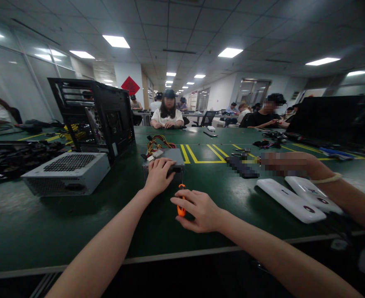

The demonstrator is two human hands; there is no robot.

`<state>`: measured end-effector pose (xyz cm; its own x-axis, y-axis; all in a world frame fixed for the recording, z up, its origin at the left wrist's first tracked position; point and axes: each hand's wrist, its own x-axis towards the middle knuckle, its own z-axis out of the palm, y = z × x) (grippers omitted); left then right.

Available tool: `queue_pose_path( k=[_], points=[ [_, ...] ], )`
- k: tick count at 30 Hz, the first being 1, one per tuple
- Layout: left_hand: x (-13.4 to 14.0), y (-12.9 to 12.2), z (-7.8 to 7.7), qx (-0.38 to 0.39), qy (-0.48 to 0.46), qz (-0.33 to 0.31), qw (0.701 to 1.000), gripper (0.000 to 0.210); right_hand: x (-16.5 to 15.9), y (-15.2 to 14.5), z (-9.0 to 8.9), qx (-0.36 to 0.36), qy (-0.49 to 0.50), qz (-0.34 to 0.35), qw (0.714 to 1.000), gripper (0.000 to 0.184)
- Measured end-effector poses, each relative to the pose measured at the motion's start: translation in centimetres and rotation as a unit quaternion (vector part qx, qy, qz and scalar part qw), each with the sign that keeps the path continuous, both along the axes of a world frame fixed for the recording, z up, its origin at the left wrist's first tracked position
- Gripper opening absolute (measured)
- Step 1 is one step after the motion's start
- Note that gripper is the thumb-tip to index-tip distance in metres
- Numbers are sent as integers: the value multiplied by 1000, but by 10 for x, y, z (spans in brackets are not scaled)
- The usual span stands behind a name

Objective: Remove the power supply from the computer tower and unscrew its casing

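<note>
A small grey computer power supply (176, 155) sits on the green table in front of me, its bundle of coloured cables (160, 141) lying at the far side. My left hand (158, 176) grips it from above, fingers over the top and thumb at the near side. In my right hand (202, 211) is an orange-and-black screwdriver (181, 210), held between thumb and fingers. Its shaft points away from me at the near face of the power supply. Whether the tip sits in a screw is too small to tell.
To the left stand a larger grey power supply (67, 171) and an open black computer case (118, 111). Two white devices (289, 203) lie at the right, beside another person's arm (328, 178) reaching over the table. A black monitor (337, 124) is beyond.
</note>
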<state>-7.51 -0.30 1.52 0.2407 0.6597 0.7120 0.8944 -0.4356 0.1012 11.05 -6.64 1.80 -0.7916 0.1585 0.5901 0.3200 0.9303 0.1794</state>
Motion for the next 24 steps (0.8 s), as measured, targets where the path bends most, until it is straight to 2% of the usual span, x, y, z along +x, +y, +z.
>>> queue_pose_path(
  k=[3,8,11,15,21,24],
  points=[
    [0,0,0,0,-1,2,1000,35,-1,3,-4,12,9,1,1000,32],
    [0,0,0,-4,1,1,1000,36,0,6,-7,-7,56,4,998,36],
    [0,0,0,-3,-1,-2,1000,36,1,3,-3,-13,27,2,1000,36],
    [0,0,0,0,-2,-3,1000,35,0,1,-1,12,-11,-3,1000,33],
    [-1,0,0,0,0,-5,1000,35,0,6,-9,-3,38,-3,999,33],
    [0,0,1,-5,-3,-4,1000,35,0,5,-7,-19,22,-3,1000,34]
  ],
)
